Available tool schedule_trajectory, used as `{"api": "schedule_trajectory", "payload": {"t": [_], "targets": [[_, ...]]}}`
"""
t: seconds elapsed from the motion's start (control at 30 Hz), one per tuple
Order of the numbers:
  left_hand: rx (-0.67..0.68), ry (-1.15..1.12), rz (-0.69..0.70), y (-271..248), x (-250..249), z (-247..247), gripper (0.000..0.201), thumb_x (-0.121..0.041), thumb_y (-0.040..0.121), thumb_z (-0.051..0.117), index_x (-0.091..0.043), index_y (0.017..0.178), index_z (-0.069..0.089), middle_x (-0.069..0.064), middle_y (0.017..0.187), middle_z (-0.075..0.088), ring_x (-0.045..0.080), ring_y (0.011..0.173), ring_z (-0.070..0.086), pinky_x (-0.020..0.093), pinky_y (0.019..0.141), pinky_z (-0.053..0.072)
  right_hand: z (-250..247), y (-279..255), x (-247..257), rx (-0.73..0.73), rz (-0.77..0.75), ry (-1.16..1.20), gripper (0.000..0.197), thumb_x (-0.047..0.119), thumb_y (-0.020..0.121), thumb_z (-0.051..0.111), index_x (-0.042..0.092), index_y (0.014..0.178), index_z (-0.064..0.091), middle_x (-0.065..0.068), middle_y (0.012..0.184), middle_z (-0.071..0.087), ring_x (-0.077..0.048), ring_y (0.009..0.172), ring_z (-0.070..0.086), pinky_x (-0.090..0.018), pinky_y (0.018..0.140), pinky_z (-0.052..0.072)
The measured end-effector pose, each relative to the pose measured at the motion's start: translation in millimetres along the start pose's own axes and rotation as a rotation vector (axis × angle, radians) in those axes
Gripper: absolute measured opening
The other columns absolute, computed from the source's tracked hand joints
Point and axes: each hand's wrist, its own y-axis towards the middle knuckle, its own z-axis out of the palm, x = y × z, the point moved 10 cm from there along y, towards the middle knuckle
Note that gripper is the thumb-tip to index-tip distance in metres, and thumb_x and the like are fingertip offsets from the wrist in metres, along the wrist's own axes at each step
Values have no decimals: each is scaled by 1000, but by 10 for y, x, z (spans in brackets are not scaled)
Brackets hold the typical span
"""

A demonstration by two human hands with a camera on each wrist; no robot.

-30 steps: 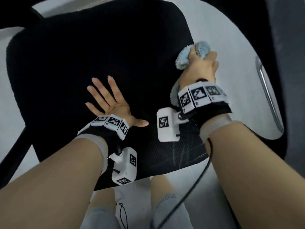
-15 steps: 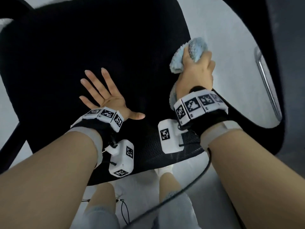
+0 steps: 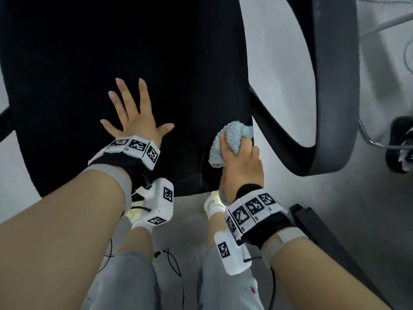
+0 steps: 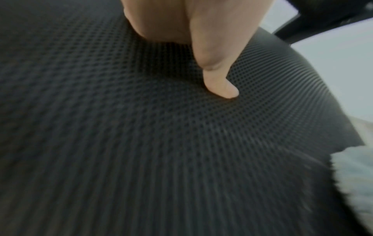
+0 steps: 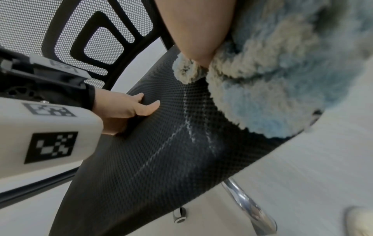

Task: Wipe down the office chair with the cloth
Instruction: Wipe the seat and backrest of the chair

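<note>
The office chair's black mesh seat (image 3: 111, 52) fills the upper left of the head view. My left hand (image 3: 134, 117) lies flat on it with fingers spread, thumb (image 4: 220, 86) pressed to the mesh. My right hand (image 3: 242, 162) grips a bunched light blue fluffy cloth (image 3: 232, 139) against the seat's front right corner. In the right wrist view the cloth (image 5: 282, 71) presses on the mesh seat (image 5: 161, 159), which shows pale streaks, and my left hand (image 5: 125, 110) rests further along.
A grey curved armrest (image 3: 335, 86) loops to the right of the seat. A chrome base leg (image 5: 248, 206) and a caster (image 3: 402, 144) stand on the pale floor. The mesh backrest (image 5: 60, 32) rises behind. My legs and feet are below the seat's front edge.
My right hand has dragged the cloth from further back on the seat's right edge down to its front right corner. The left hand stays flat on the seat.
</note>
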Motion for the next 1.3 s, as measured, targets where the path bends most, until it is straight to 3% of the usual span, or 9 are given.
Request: {"api": "schedule_trajectory", "payload": {"t": [0.13,0.27,0.53,0.77,0.9,1.0,1.07,1.2,1.3], "targets": [[151,4,75,-350,132,229,118,-50,67,71,-38,141,-19,5,147,-38,27,137,-31,62,108,-6,147,-153,23,-22,-19,66,76,8,89,47,34,146,5,-11,135,21,-27,113,31,-32,90,38],[193,107,81,-633,450,369,133,-50,52,81,-49,135,-23,2,144,-43,28,135,-36,64,108,-5,0,-177,19,-223,-42,192,66,3,88,45,32,143,25,-14,135,32,-31,110,37,-38,86,41],[118,182,95,-595,419,438,127,-66,52,72,-47,137,-20,2,149,-36,32,138,-29,67,107,-1,-235,84,-79,-407,16,131,66,3,88,45,32,144,23,-18,144,24,-35,123,31,-42,100,37],[142,89,90,-480,120,459,126,-73,51,66,-44,138,-21,5,150,-33,34,137,-29,72,102,-3,-734,380,-161,-542,-1,89,63,1,87,40,33,141,30,-17,144,26,-38,124,30,-42,100,38],[204,23,150,-414,88,353,123,-55,57,76,-43,141,-14,1,151,-30,30,139,-26,70,104,1,-832,493,-207,-550,19,102,65,1,85,39,35,140,31,-16,142,28,-38,121,32,-44,98,39],[204,83,224,-432,319,231,125,-35,58,82,-40,143,-10,-3,153,-26,20,142,-19,58,113,11,-818,506,-248,-551,0,115,64,2,86,38,35,141,31,-16,142,28,-40,120,32,-44,101,37],[117,204,188,-462,574,156,126,-44,56,81,-44,141,-12,-3,153,-26,22,143,-18,54,112,10,-817,507,-260,-551,-17,131,60,5,88,37,35,140,33,-17,142,28,-41,120,32,-44,102,36],[134,229,97,-438,754,219,123,-54,55,77,-52,136,-15,-6,151,-31,33,139,-25,68,107,4,-780,428,-211,-594,78,141,63,1,87,38,35,141,31,-15,145,26,-39,122,31,-44,100,38],[144,252,109,-398,732,222,123,-55,55,76,-51,136,-16,-5,151,-31,36,139,-24,70,106,7,-579,355,23,-469,197,205,64,3,88,40,31,143,24,-15,147,22,-38,123,32,-46,101,38]]}}
